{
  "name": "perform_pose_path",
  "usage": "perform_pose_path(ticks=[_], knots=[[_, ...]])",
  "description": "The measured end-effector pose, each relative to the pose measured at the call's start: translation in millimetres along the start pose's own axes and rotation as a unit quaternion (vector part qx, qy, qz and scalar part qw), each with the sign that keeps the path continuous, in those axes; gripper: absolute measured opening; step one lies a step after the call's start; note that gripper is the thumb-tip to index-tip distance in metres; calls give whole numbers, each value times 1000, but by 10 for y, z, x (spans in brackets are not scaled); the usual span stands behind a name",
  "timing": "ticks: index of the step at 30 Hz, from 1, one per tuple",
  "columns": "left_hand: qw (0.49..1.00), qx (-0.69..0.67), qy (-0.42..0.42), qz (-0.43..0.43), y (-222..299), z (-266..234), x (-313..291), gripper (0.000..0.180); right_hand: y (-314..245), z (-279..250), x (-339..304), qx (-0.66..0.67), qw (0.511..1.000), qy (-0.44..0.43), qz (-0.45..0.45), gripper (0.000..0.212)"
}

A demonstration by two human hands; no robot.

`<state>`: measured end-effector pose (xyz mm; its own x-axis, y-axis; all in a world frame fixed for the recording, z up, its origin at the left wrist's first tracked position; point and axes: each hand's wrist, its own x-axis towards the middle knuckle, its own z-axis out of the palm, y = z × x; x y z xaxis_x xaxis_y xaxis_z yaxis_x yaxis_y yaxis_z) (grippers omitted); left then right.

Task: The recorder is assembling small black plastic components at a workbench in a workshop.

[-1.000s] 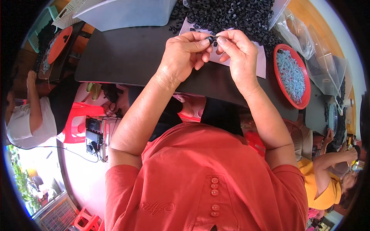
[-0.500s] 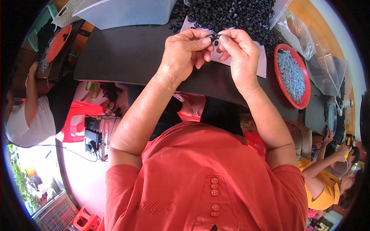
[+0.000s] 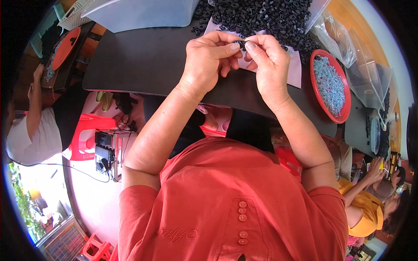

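Both my hands meet over the near side of a pile of small black plastic parts (image 3: 274,19). Thumb and forefinger of my left hand (image 3: 204,58) pinch a small black plastic part (image 3: 242,44), mostly covered by the fingertips. From the other side my right hand (image 3: 271,61) presses thumb and forefinger together at the same part; whether it also holds a second tiny piece is hidden. Beneath the hands lies a pale pink sheet (image 3: 295,75), partly covered by the pile.
A red bowl (image 3: 345,104) of small bluish-silver pieces (image 3: 329,85) stands right on the dark table (image 3: 135,61). A translucent bin (image 3: 143,15) lies at the back left, clear plastic bags (image 3: 337,39) at the right. People sit at both sides; a red stool (image 3: 85,139) is lower left.
My right hand has shifted slightly left, and its fingertips now sit closer against the left ones over the black part. At the right, a co-worker's arms have moved.
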<state>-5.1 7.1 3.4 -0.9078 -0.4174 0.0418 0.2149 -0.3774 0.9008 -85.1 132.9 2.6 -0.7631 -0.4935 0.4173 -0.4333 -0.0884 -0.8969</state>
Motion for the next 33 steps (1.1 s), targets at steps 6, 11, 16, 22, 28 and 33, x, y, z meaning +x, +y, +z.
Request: perform_pose_path(ticks=[6, 11, 16, 22, 28, 33], knots=[[998, 50, 4, 22, -12, 14, -12, 13, 39, -8, -1, -65, 997, -1, -31, 12], [995, 99, 10, 28, -11, 48, -38, 12, 84, 11, 9, -134, 983, 27, -122, 7], [988, 144, 34, 40, -36, 73, -45, 13, 84, 1, 9, -136, 984, 6, -119, 5], [984, 167, 43, 40, -77, 73, -39, 14, 86, -3, 10, -118, 986, -3, -117, 7], [977, 205, 33, 38, -104, 90, -27, 13, 135, 17, 16, -185, 970, 6, -156, 11], [981, 183, 59, 34, -109, 116, -18, 12, 170, 50, 18, -228, 956, 16, -185, 9]])
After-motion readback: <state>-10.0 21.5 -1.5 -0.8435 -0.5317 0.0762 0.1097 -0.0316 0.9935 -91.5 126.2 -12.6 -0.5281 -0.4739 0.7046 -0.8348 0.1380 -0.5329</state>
